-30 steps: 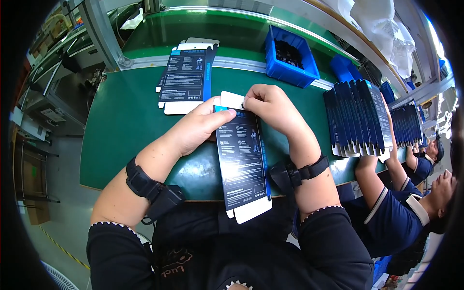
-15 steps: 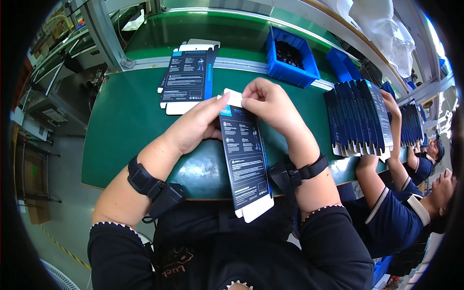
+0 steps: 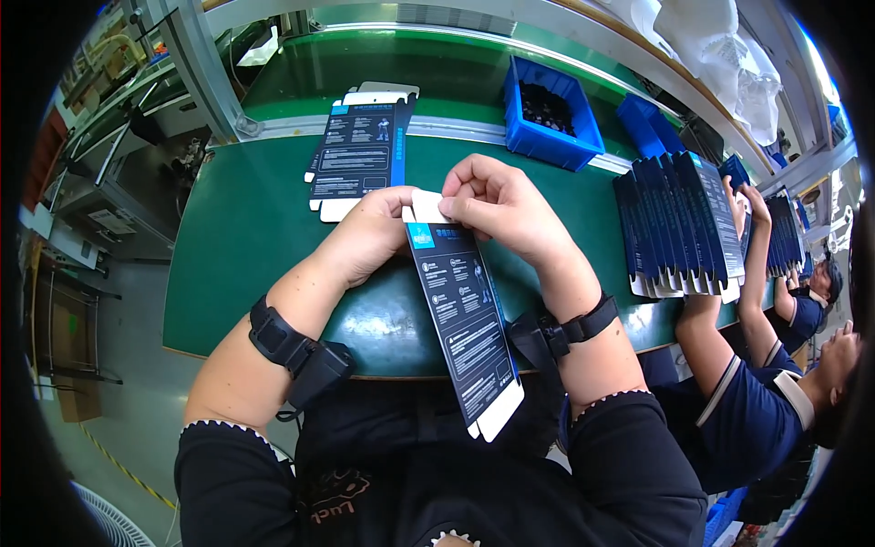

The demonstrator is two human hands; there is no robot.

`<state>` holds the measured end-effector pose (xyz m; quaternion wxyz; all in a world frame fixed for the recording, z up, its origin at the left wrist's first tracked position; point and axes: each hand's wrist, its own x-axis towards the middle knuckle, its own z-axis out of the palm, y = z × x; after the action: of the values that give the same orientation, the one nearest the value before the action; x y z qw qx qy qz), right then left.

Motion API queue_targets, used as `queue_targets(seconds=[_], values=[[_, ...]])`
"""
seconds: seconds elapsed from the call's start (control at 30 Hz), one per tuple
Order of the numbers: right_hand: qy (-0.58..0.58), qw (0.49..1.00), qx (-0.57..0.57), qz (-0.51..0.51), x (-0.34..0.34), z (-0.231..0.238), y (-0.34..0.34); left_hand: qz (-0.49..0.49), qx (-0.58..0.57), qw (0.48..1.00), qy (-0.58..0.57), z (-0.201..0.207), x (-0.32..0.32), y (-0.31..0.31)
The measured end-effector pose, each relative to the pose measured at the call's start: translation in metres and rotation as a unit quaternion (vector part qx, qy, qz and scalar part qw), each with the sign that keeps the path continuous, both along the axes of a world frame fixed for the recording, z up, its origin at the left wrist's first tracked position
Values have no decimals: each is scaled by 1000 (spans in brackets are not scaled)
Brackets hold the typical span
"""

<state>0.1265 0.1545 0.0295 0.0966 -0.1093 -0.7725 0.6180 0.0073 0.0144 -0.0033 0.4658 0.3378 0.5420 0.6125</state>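
Observation:
Between my hands is a dark blue cardboard box (image 3: 463, 314) with white end flaps, tilted over the near table edge with its lower end toward my body. My left hand (image 3: 375, 223) grips its upper left corner, the fingers partly hidden behind it. My right hand (image 3: 497, 202) pinches the white flap at the top end between thumb and fingers. Beyond my left hand, a small pile of flat cartons (image 3: 355, 150) of the same print lies on the green table.
A blue bin (image 3: 551, 114) of small dark parts stands at the back, with another blue bin (image 3: 649, 123) beside it. At right, a row of upright cartons (image 3: 674, 223) stands by a co-worker's arms (image 3: 755, 237). A metal frame post (image 3: 205, 68) rises at back left.
The box has shifted down toward my body. My hands came with it, and my right hand now pinches the flap lower. The co-worker's hands have moved beside the upright cartons.

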Motion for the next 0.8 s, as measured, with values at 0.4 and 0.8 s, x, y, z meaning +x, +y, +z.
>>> queue_targets(seconds=[0.4, 0.8], values=[[-43, 997, -59, -40, -3, -4, 4, 76, 14, 995, -65, 11, -1, -3], [98, 955, -245, -132, -4, -5, 15, 62, 24, 993, -98, 14, 2, -5]])
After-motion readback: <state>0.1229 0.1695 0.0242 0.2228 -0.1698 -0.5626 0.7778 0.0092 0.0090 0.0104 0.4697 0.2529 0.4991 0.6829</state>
